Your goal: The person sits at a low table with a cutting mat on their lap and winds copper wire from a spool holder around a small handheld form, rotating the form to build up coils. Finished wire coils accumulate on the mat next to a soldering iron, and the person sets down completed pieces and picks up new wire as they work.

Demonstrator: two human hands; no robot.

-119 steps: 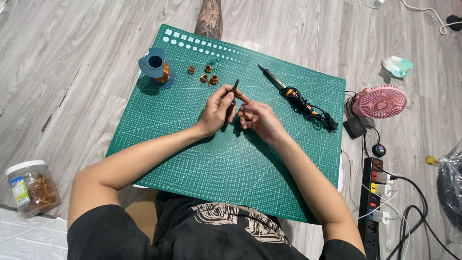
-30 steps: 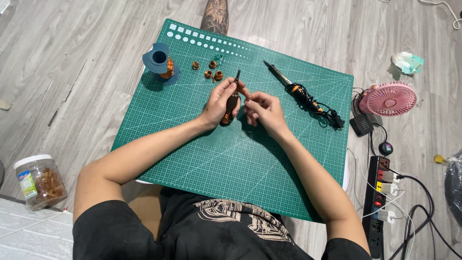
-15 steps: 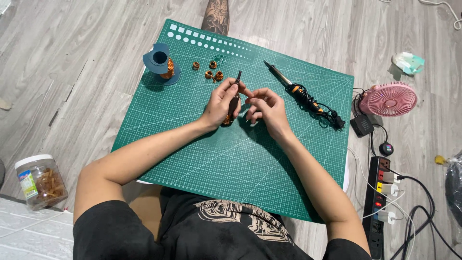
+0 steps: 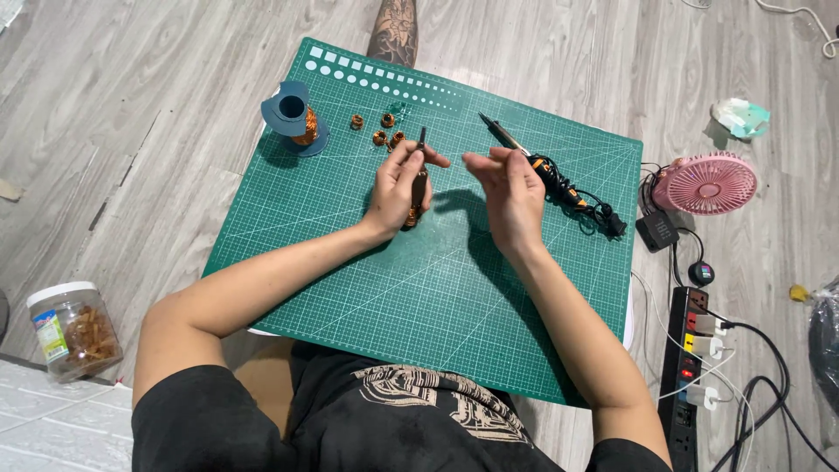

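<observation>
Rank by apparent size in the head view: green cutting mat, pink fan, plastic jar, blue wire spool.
1. green cutting mat, by far the largest.
2. pink fan.
3. plastic jar, close to the fan in apparent size, so that order is unsure.
4. blue wire spool, smallest.

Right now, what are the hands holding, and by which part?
The left hand grips a small screwdriver-like tool by its handle. The right hand shows nothing visible in it.
</observation>
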